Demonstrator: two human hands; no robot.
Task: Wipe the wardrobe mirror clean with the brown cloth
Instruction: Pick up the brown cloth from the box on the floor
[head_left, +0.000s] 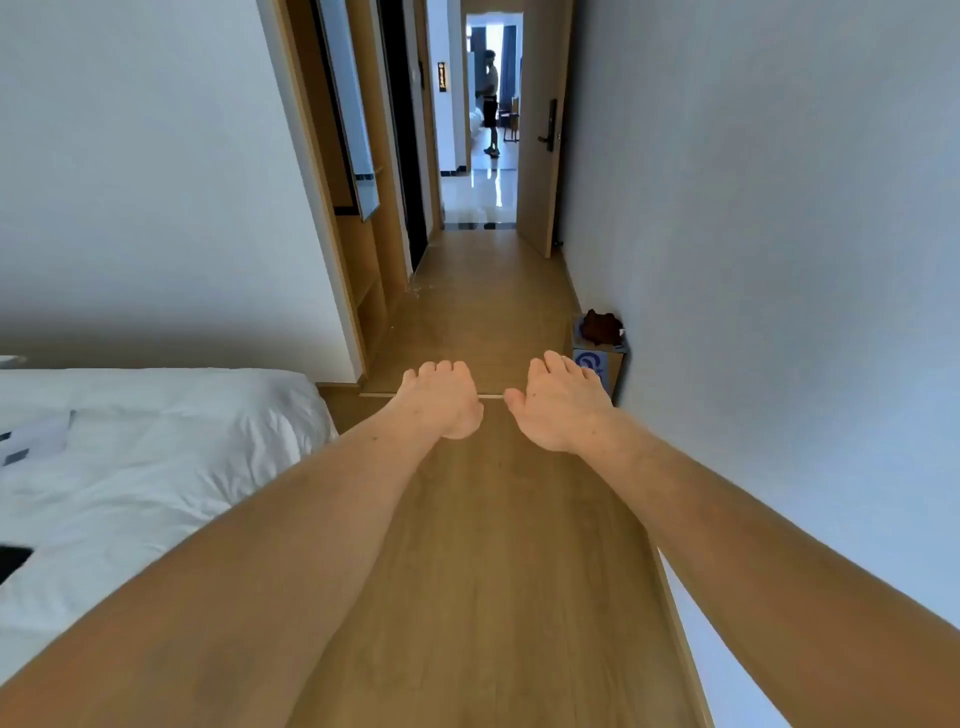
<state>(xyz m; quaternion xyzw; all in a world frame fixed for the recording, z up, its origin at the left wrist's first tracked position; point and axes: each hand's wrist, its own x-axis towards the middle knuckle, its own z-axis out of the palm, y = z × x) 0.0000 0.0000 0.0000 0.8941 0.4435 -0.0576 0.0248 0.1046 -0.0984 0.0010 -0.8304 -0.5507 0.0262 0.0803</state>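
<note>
The brown cloth (601, 328) sits in a crumpled heap on top of a small box (612, 364), right by the wall (779, 260) on the right. The mirror (347, 109) hangs on the wardrobe (371, 275), well away on the left.

Both arms reach out over the floor (483, 312). The left hand (442, 400) and the right hand (560, 406) have loosely bent fingers and hold nothing. The right hand is nearer the cloth but apart from it.

The cloth looks soft, light and floppy, though it is too small here to be sure. Pinch any bump on top. It should not slip or break.
</note>
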